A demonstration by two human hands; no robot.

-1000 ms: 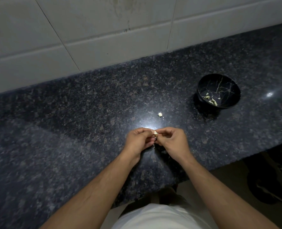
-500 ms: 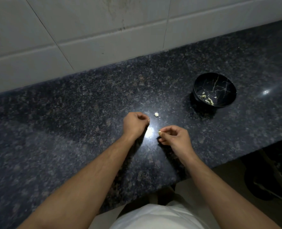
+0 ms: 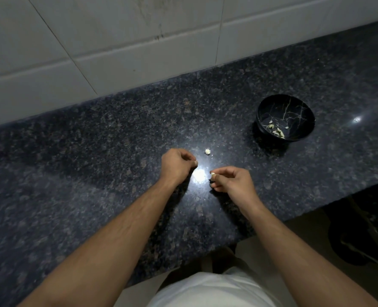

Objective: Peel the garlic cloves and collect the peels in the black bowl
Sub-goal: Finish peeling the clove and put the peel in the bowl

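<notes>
1. We are looking down at a dark speckled stone surface (image 3: pixel 95 173) that is running along a wall of pale tiles (image 3: pixel 117 52) at its far edge.
2. We are seeing two bare forearms reaching in from the near edge, with the hands a little apart near the middle of the surface.
3. The left hand (image 3: pixel 175 166) is curling its fingers inward; we cannot tell whether anything is lying inside them.
4. The right hand (image 3: pixel 233 181) is pinching a small pale garlic clove (image 3: pixel 212 173) between thumb and fingertips, just above the surface.
5. A bright glare spot is shining on the stone between the two hands.
6. A second small pale garlic piece (image 3: pixel 208 151) is lying on the surface just beyond the hands, touching neither.
7. The black bowl (image 3: pixel 272 107) is standing well apart from the hands, toward the far right of the surface, and is holding a few pale peels (image 3: pixel 277 131) in its bottom.
8. At the near edge we are seeing a white garment (image 3: pixel 216 291) on the person's body.
</notes>
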